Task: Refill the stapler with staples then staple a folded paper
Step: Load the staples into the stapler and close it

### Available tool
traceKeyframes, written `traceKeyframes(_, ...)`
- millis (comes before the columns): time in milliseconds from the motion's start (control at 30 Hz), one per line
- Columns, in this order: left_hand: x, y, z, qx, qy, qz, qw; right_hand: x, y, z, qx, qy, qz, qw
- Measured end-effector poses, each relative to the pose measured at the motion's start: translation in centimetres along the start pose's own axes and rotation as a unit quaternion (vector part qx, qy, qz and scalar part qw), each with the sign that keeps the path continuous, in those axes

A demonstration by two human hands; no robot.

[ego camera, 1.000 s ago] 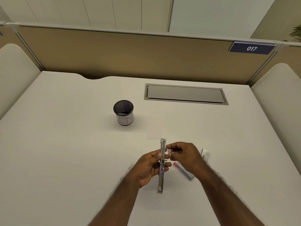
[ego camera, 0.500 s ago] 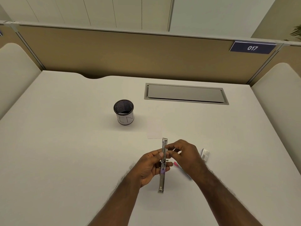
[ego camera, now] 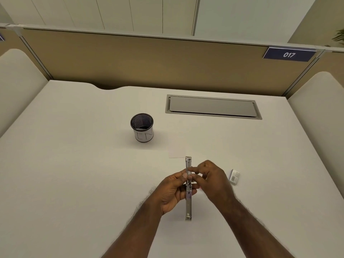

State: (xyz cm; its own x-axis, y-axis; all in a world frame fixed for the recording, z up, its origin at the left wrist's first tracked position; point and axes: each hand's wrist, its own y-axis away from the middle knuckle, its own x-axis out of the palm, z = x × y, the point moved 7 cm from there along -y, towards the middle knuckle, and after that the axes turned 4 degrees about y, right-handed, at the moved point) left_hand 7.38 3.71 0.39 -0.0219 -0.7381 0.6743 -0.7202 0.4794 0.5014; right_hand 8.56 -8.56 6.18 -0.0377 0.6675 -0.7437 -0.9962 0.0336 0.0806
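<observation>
Head view: my left hand (ego camera: 172, 190) grips the opened stapler (ego camera: 188, 189) at six o'clock on the desk (ego camera: 74, 174); my right hand (ego camera: 212, 178) pinches at its channel, contents too small to tell.

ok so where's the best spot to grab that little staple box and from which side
Take the staple box across its two long sides, coming straight down from above. It lies flat on the desk to the right of the right hand, standing apart from everything else, so both long edges are open to the fingers. The right hand is nearest, but it is busy at the opened stapler, which the left hand holds.
</observation>
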Motion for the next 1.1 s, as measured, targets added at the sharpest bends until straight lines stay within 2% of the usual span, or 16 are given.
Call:
traceKeyframes(167,0.2,0.1,0.1,-0.007,0.022,0.005,1.0,0.1,0.2,0.4,-0.013,0.051,0.004,0.999)
traceKeyframes(400,0.1,0.0,0.5,-0.011,0.0,0.011,1.0,-0.5,0.4,0.7,0.013,0.069,0.02,0.997)
traceKeyframes(800,0.2,0.2,0.7,-0.011,-0.023,0.02,0.999,-1.4,0.4,1.7,0.025,0.184,0.064,0.98)
traceKeyframes(933,0.2,0.3,0.7,-0.011,-0.021,0.019,1.0,-1.5,0.4,1.5,0.055,0.159,0.064,0.984)
traceKeyframes(1100,0.4,0.5,1.0,-0.017,-0.022,0.017,0.999,-0.6,0.3,0.3,0.128,0.005,0.093,0.987)
